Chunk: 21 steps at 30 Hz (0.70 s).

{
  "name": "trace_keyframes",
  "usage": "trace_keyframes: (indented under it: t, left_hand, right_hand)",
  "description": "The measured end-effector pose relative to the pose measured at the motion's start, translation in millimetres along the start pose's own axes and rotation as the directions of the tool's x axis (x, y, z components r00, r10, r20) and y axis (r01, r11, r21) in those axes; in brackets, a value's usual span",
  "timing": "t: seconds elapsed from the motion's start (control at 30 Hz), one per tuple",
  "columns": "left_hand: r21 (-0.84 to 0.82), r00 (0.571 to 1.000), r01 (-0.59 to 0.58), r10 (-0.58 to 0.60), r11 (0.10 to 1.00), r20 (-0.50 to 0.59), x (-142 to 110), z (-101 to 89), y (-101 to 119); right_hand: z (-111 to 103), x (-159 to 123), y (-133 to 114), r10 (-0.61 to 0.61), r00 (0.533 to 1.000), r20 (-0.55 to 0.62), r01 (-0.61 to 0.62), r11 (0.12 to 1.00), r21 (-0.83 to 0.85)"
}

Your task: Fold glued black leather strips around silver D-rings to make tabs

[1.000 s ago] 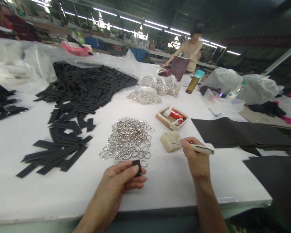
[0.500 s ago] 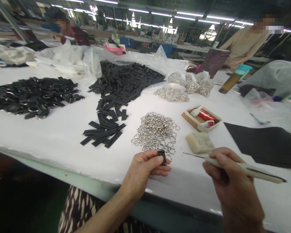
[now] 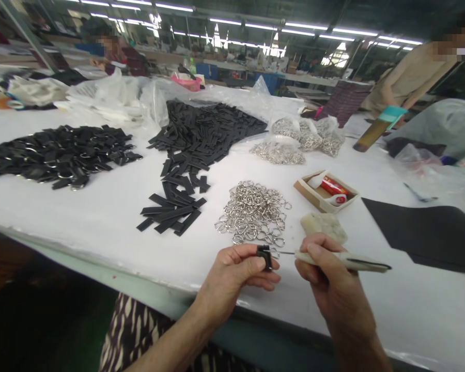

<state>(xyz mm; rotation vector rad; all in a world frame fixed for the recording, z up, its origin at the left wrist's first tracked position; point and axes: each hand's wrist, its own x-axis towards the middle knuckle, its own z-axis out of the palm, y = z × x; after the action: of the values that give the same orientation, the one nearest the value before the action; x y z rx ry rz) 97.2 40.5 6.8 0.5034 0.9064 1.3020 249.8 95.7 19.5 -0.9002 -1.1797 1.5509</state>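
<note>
Between the thumb and fingers of my left hand (image 3: 232,274) is a folded black strap (image 3: 265,259) with a metal ring at its right side. My right hand (image 3: 329,279) grips the pale, wrapped handle of an awl (image 3: 362,262). Its thin metal tip points left and meets the strap or ring; exact contact is too small to tell. Just beyond the hands lies a heap of loose silver rings (image 3: 253,204). A pale, waxy-looking block (image 3: 323,227) rests behind my right hand.
Flat black strips (image 3: 213,129) spread across the table (image 3: 101,217); ringed black pieces (image 3: 62,155) are heaped at left. Bagged rings (image 3: 279,150), a small box (image 3: 325,194) with a red tube, a bottle (image 3: 380,129) and black sheet (image 3: 426,232) lie right. Two people are farther back.
My right hand has moved left with the awl, bringing its tip to the piece in my left hand. The left hand keeps its hold on the strap.
</note>
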Motion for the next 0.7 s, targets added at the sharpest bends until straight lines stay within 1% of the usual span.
trace_keyframes:
  t: [0.2, 0.37, 0.43, 0.57, 0.63, 0.7]
  left_hand:
    - [0.003, 1.000, 0.009, -0.009, 1.000, -0.011, 1, -0.3, -1]
    - [0.033, 0.998, 0.031, -0.029, 0.999, -0.063, 1, -1.1, -1]
    - [0.048, 0.996, 0.037, -0.033, 0.998, -0.078, 1, -0.7, 0]
    - [0.083, 0.995, 0.040, -0.032, 0.996, -0.097, 0, 1.3, 1]
    - [0.105, 0.992, 0.046, -0.033, 0.993, -0.120, -1, 1.4, 1]
    - [0.123, 0.989, 0.051, -0.033, 0.991, -0.143, -1, 0.4, 1]
  right_hand:
    - [-1, 2, 5, 0.042, 0.999, 0.014, -0.042, 0.999, -0.024]
    - [2, 3, 6, 0.055, 0.998, 0.018, -0.055, 0.998, 0.000]
    - [2, 3, 6, 0.054, 0.998, 0.021, -0.054, 0.998, -0.015]
    - [0, 2, 3, 0.034, 0.999, 0.012, -0.032, 0.992, -0.123]
    - [-2, 1, -3, 0.003, 1.000, -0.024, -0.007, 0.986, -0.164]
    - [-5, 0, -11, -0.051, 0.996, -0.070, 0.040, 0.988, -0.152]
